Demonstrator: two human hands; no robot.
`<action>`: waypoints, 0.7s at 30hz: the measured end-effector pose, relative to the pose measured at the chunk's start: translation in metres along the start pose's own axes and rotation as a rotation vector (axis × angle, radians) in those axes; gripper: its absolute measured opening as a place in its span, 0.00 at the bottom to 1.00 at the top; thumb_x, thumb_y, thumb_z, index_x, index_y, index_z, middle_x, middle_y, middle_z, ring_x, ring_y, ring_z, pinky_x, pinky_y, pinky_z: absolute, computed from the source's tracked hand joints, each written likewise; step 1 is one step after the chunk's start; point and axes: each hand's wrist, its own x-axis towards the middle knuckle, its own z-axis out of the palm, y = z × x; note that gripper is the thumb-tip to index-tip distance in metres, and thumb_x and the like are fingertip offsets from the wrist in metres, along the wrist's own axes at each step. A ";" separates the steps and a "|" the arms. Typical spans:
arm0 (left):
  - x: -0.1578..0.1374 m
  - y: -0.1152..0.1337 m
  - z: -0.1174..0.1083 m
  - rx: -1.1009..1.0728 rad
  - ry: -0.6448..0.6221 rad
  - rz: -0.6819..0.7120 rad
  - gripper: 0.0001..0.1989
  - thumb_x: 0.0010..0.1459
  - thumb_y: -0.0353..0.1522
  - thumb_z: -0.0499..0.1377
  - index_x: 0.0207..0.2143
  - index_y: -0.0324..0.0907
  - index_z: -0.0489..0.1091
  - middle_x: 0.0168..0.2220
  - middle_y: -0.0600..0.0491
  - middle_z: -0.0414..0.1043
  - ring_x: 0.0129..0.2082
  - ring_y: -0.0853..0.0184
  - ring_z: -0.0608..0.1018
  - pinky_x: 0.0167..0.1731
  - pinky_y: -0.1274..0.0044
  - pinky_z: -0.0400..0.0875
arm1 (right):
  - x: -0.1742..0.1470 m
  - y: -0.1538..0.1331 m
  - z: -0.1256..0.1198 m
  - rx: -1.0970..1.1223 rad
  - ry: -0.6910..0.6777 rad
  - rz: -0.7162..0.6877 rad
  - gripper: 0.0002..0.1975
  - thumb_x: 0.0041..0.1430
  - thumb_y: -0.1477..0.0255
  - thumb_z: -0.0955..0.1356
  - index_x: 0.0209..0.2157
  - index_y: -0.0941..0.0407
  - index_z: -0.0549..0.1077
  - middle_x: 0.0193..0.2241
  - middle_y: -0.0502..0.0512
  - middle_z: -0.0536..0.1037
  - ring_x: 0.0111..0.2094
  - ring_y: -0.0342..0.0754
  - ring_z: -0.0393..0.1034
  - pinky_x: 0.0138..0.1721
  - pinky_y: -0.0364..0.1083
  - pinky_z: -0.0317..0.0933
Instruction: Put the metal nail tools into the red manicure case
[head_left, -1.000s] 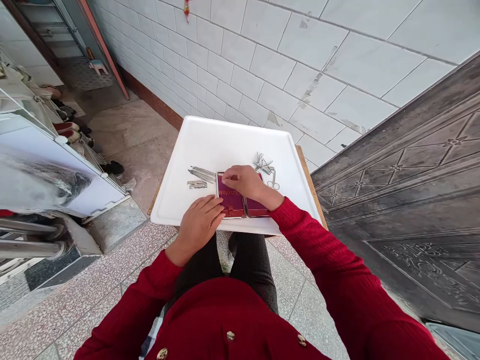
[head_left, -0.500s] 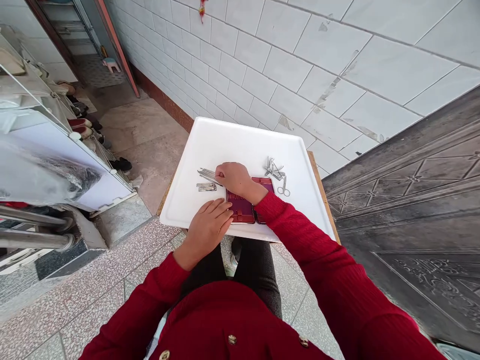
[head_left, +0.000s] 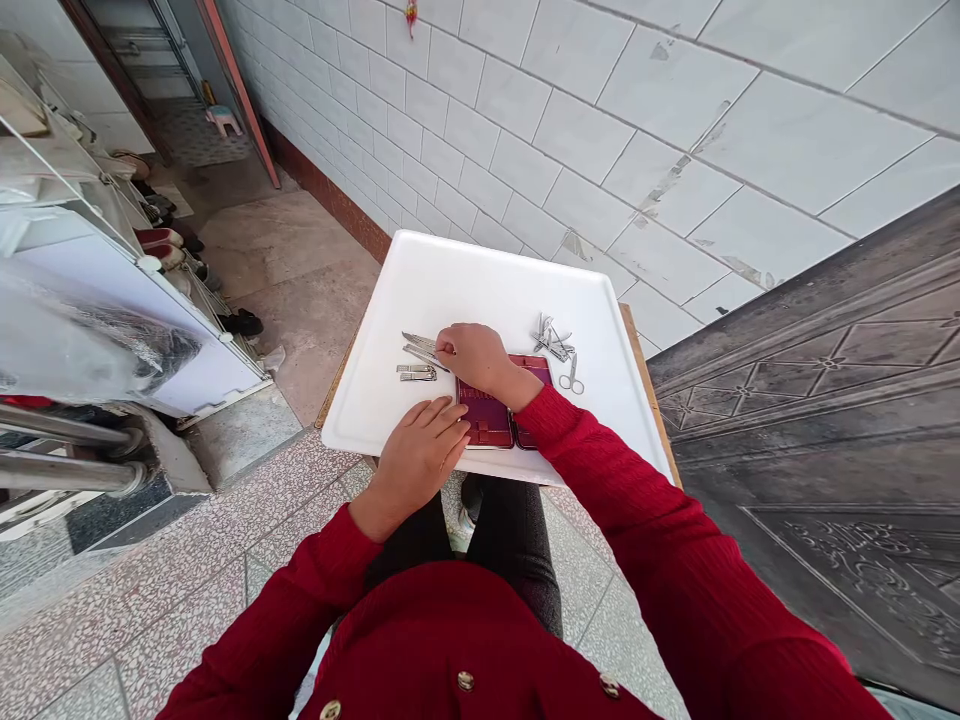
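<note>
An open manicure case (head_left: 491, 415) with a red-purple lining lies near the front of the white tabletop. My left hand (head_left: 424, 450) rests with fingers stretched out, its fingertips at the case's left edge. Over the case's upper left part, my right hand (head_left: 476, 358) is closed in a pinch beside several slim metal manicure tools (head_left: 421, 343). What sits between its fingertips is hidden. Two nail clippers (head_left: 416, 373) lie just below those tools. To the right of the case are a small pair of scissors (head_left: 572, 377) and a pile of metal clippers (head_left: 553, 338).
The white tabletop (head_left: 495, 275) has a raised rim and stands on a wooden base (head_left: 637, 345). A tiled wall (head_left: 517, 150) runs behind it. At the right is a dark patterned door (head_left: 810, 400), and at the left a rack with shoes (head_left: 161, 245).
My right hand has shifted very slightly, and the slim tools beside it now lie more spread apart. My left hand stays at the case's edge. The camera view has shifted a little.
</note>
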 end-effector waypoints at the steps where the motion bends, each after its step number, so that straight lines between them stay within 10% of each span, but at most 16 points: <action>1: 0.000 0.000 0.000 -0.002 -0.003 -0.003 0.11 0.73 0.30 0.55 0.50 0.41 0.78 0.56 0.45 0.81 0.60 0.54 0.79 0.60 0.58 0.75 | 0.000 0.000 0.000 0.004 -0.003 -0.003 0.10 0.67 0.74 0.66 0.38 0.55 0.81 0.40 0.55 0.83 0.38 0.49 0.72 0.35 0.46 0.53; 21: -0.002 -0.001 0.003 0.001 0.007 0.001 0.12 0.72 0.29 0.55 0.50 0.41 0.78 0.56 0.44 0.81 0.61 0.53 0.79 0.60 0.57 0.75 | -0.002 -0.013 -0.008 -0.147 -0.067 -0.077 0.17 0.73 0.74 0.61 0.43 0.58 0.82 0.44 0.61 0.82 0.42 0.52 0.74 0.35 0.48 0.53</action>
